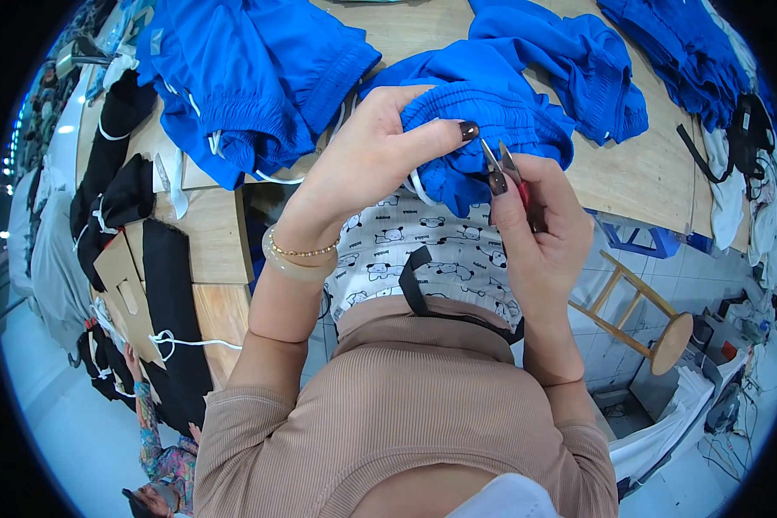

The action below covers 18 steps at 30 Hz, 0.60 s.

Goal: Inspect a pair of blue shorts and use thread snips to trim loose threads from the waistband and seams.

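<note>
My left hand (375,147) is closed on a blue elastic-waist garment (501,108), its thumb pressing on the gathered band. The cloth hangs over the near table edge above my lap, and white cord shows beneath the band. In my right hand (548,216) is a pair of thread snips (507,160) with pointed metal blades and a red handle. The blades point up at the band, close to my left thumb. Whether they touch the cloth I cannot tell. My left fingers behind the fabric are hidden.
Another blue garment (242,95) with white cords lies at the left of the wooden table (617,177). Blue clothes (682,56) are piled far right. Black fabric (168,276) lies along the left side, near another person's arm (147,414). A wooden stool (672,344) lies tipped at right.
</note>
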Tool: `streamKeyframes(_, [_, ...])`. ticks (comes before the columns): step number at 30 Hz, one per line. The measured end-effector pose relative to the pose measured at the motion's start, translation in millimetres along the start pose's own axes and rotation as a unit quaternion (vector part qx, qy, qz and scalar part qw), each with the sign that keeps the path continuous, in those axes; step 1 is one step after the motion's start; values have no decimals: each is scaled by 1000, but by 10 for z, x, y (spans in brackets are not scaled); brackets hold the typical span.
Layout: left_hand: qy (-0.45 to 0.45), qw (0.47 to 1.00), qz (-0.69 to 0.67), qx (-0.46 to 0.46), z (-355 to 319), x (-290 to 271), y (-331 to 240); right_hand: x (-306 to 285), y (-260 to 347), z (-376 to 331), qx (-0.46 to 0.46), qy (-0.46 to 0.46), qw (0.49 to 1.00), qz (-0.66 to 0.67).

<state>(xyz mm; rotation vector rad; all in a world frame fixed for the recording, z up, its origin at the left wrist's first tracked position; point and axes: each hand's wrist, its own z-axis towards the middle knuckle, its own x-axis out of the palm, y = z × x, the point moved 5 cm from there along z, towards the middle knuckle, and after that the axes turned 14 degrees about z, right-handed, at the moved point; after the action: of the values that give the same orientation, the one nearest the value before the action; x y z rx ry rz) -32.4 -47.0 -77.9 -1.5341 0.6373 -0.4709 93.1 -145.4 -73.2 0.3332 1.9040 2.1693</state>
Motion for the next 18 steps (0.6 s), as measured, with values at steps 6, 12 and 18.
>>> streamKeyframes(6, [1, 1000, -8, -15, 13, 25, -1, 15, -94, -12, 31, -6, 993, 110])
streamKeyframes(12, [-13, 999, -33, -20, 36, 69, 7, -31, -95, -19, -69, -34, 997, -5])
streamKeyframes(18, [-2, 999, -37, 0, 19, 79, -4, 4, -130, 12, 117, -17, 966, 229])
